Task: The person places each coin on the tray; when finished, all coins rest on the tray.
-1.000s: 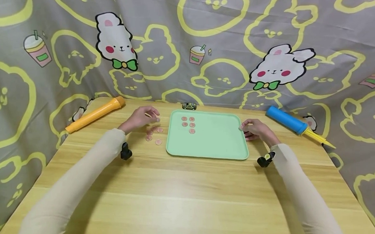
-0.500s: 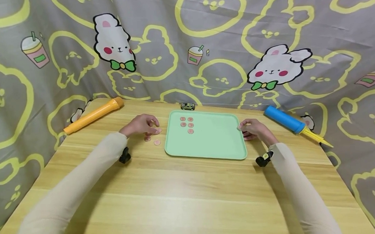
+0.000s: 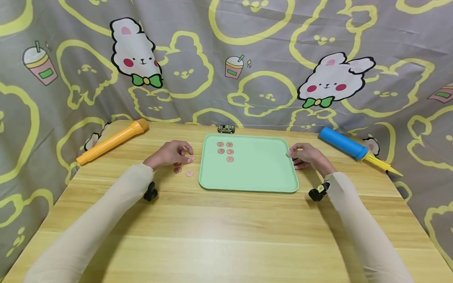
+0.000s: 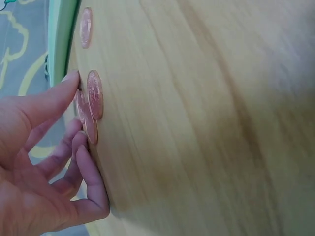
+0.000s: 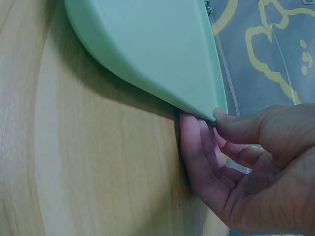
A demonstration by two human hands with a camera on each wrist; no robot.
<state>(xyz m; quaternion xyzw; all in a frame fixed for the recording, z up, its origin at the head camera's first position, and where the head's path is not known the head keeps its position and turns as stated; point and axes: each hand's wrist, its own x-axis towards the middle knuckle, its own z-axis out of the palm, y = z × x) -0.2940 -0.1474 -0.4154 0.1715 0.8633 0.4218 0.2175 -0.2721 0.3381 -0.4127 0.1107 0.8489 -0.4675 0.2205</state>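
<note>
In the head view my left hand is at the table just left of the pale green tray, thumb and index finger pinching at a copper-coloured coin. Other copper coins lie close by, one of them nearer the front. The left wrist view shows a coin overlapping others beside the fingers; the index fingertip is hidden behind the thumb. My right hand holds the tray's right edge, thumb on the rim and fingers beneath it in the right wrist view. Several coins lie in rows at the tray's back left.
An orange tube-shaped pump lies at the back left of the wooden table. A blue pump with a yellow nozzle lies at the right. Behind the tray stands a small toy car, close to the patterned curtain.
My left hand has come down and toward the front onto the loose coins, its thumb and index finger closing at one. The right hand stays on the tray's edge.
</note>
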